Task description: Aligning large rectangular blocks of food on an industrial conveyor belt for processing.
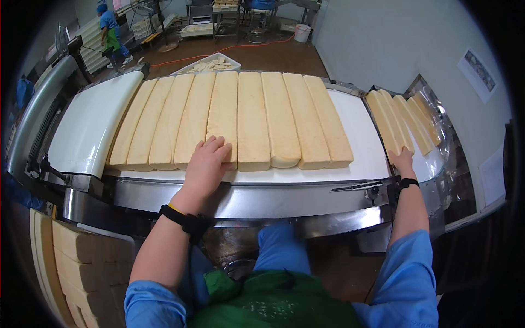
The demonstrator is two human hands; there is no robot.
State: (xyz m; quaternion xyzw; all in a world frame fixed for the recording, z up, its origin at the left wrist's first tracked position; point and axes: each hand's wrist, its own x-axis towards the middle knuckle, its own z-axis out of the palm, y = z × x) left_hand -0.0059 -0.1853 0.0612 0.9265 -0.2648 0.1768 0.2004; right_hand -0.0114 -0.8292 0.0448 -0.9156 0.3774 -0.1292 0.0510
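Several long, pale-yellow bread loaves (254,115) lie side by side on a white conveyor belt (353,128), their near ends toward me. My left hand (208,161) rests on the near end of a middle loaf (223,104), fingers extended over its top and front edge. On the right, another group of loaves (415,117) lies on a separate surface beyond the belt's end. There my right hand (402,159) has its fingers and thumb around the near end of the leftmost loaves (387,117). Its exact grip is partly hidden.
A steel rail (257,199) runs along the front, with a thin dark blade-like piece (358,187) on it. A crate of stacked pale blocks (82,273) stands lower left. Past the belt are a white bin of offcuts (210,64), an orange cable (240,45) and a walking person (112,35).
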